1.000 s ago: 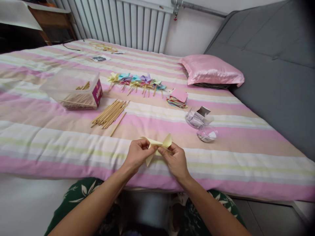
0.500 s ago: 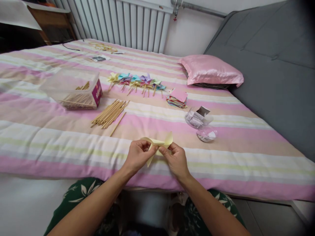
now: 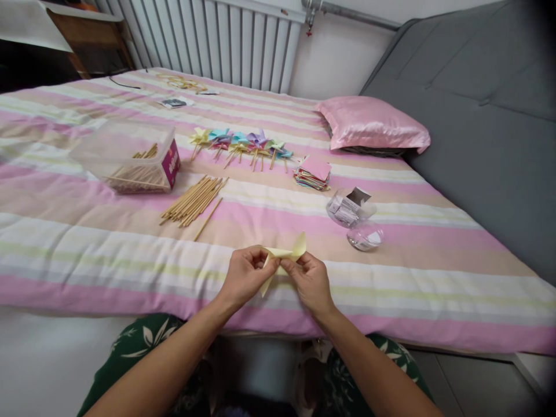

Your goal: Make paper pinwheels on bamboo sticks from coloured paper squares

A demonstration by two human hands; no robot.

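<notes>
Both my hands pinch a pale yellow folded paper pinwheel (image 3: pixel 284 253) just above the near edge of the striped bed (image 3: pixel 87 249). My left hand (image 3: pixel 246 274) grips its left side with fingers closed. My right hand (image 3: pixel 309 280) pinches the middle and right flap. One paper point hangs down between the hands and another stands up at the right.
A loose bundle of wooden sticks (image 3: pixel 194 200) lies ahead to the left, beside a clear box of sticks (image 3: pixel 130 159). A row of finished pinwheels (image 3: pixel 241 145), a stack of coloured paper squares (image 3: pixel 313 172) and two small clear containers (image 3: pixel 354 217) lie beyond. A pink pillow (image 3: pixel 373 124) sits far right.
The hands stay in place. The fingers have worked the yellow paper slightly, and its left flap is now folded in under my left fingers.
</notes>
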